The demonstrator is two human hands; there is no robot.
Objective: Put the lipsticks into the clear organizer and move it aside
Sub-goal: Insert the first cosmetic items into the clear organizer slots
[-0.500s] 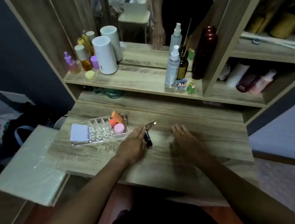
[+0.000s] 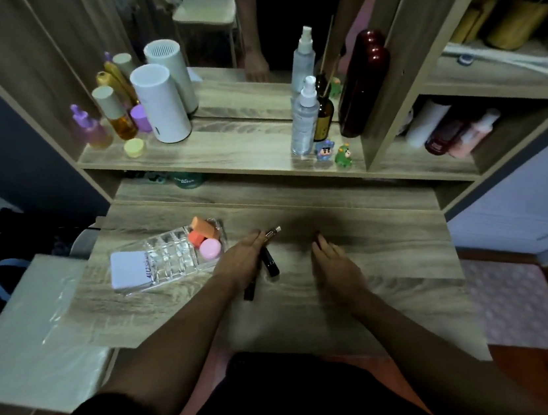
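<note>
The clear organizer [image 2: 168, 258] lies on the wooden desk at the left, holding orange and pink sponges and a white pad. My left hand [image 2: 242, 259] rests flat over the lipsticks just right of it, fingers together, not clearly gripping. A black lipstick [image 2: 270, 261] lies beside the hand, a gold-tipped one [image 2: 273, 232] pokes out past the fingertips, and a dark tube [image 2: 250, 291] shows under the wrist. My right hand [image 2: 331, 262] lies flat on the desk farther right, holding nothing.
A raised shelf [image 2: 224, 151] behind the desk carries a white cylinder [image 2: 161, 104], bottles, a spray bottle [image 2: 305, 120] and small figurines. A mirror stands behind it. A wrapped board [image 2: 36, 336] juts out at the desk's left edge.
The view has drawn closer and tilted down. My left hand has slid a little over the lipsticks; the right hand stays flat on the desk.
</note>
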